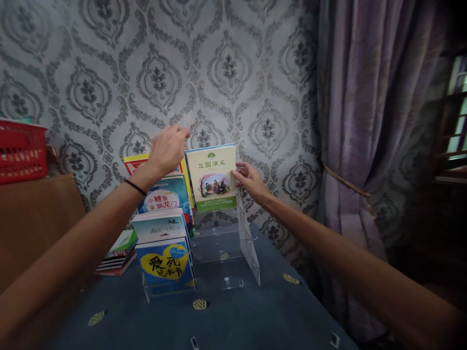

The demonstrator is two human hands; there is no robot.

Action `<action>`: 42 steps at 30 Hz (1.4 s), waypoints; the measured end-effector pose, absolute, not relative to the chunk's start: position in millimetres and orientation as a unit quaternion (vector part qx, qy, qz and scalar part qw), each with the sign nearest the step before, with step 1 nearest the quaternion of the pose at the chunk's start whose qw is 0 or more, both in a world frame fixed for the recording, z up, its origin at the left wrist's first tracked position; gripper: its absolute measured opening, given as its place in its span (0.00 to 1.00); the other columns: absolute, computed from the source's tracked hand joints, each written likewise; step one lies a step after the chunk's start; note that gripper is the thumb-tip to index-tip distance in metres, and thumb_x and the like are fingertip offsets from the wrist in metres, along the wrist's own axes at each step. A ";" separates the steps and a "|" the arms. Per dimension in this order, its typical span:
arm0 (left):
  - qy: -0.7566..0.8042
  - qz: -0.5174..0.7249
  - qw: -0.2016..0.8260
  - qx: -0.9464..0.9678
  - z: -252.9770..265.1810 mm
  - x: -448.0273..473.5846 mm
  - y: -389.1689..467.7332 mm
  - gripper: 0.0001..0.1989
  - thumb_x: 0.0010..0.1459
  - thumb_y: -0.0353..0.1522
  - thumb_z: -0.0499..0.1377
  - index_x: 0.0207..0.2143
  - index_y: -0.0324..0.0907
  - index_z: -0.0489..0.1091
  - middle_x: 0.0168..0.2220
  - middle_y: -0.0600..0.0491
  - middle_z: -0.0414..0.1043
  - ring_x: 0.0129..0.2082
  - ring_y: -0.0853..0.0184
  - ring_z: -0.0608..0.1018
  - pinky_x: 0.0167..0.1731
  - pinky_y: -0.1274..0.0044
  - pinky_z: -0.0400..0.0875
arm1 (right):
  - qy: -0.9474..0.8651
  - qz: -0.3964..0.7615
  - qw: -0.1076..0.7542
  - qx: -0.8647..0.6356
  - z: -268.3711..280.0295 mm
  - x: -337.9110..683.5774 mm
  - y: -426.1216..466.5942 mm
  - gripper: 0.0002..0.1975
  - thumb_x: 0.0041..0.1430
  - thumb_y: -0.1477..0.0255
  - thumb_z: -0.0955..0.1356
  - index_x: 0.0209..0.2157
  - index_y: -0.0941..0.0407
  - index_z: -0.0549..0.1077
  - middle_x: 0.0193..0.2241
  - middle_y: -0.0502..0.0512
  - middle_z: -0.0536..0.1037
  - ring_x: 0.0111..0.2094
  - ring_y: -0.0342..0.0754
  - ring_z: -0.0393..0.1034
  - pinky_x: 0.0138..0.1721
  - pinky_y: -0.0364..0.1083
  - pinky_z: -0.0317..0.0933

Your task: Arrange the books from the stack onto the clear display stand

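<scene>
A cream book [216, 167] with a green band and a picture of several figures stands upright in the top row of a clear tiered book rack [250, 248]. My right hand [251, 181] grips its right edge, thumb at the front and fingers behind. Above the left column, my left hand [168, 149] is raised with loosely bent fingers, slightly blurred, and no object shows in it. Beneath it are a yellow-and-red book [136, 159], partly covered by my hand, a carp picture book [164, 197], a pale blue book [160, 228] and a blue book with a yellow heart [166, 267].
The rack stands on a dark blue tablecloth [233, 321] with pineapple prints. Left of it lie several stacked books [118, 253], partly behind my forearm. A red basket [22, 150] rests on a cardboard box [40, 204]. Patterned wallpaper is behind, a tied purple curtain [359, 121] at right.
</scene>
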State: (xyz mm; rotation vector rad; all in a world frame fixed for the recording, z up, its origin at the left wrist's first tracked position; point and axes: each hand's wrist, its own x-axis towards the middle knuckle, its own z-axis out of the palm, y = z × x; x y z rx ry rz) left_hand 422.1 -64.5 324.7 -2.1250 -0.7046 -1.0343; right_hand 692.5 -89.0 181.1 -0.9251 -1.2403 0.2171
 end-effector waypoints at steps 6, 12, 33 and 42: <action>-0.226 -0.306 0.333 -0.863 335.0 423.1 -44.6 0.16 0.65 0.29 0.48 0.48 0.41 0.72 0.46 0.42 0.75 0.47 0.53 0.76 0.47 0.65 0.68 | -0.533 0.086 0.715 -0.445 165.9 692.5 -86.6 0.24 0.49 0.54 0.73 0.41 0.51 0.63 0.31 0.50 0.78 0.36 0.51 0.76 0.29 0.47 0.74; -0.201 -0.247 0.286 -0.904 335.8 424.8 -29.5 0.16 0.64 0.31 0.50 0.52 0.43 0.69 0.45 0.45 0.77 0.45 0.56 0.76 0.44 0.69 0.67 | -0.532 0.069 0.700 -0.471 156.2 691.8 -88.8 0.15 0.47 0.61 0.73 0.33 0.52 0.67 0.29 0.51 0.76 0.33 0.51 0.74 0.27 0.48 0.74; -0.204 -0.281 0.263 -0.900 341.8 429.7 -15.6 0.10 0.57 0.30 0.56 0.41 0.43 0.71 0.40 0.48 0.77 0.42 0.59 0.76 0.42 0.71 0.68 | -0.524 0.053 0.708 -0.470 149.3 687.6 -92.2 0.12 0.44 0.62 0.73 0.28 0.52 0.70 0.27 0.51 0.77 0.29 0.51 0.74 0.31 0.52 0.77; -0.185 -0.289 0.274 -0.898 338.8 428.1 -16.0 0.08 0.57 0.28 0.55 0.37 0.43 0.72 0.37 0.47 0.77 0.40 0.58 0.77 0.39 0.70 0.67 | -0.517 0.033 0.707 -0.482 146.7 686.7 -91.4 0.09 0.46 0.64 0.72 0.26 0.52 0.70 0.26 0.51 0.78 0.27 0.50 0.74 0.33 0.52 0.76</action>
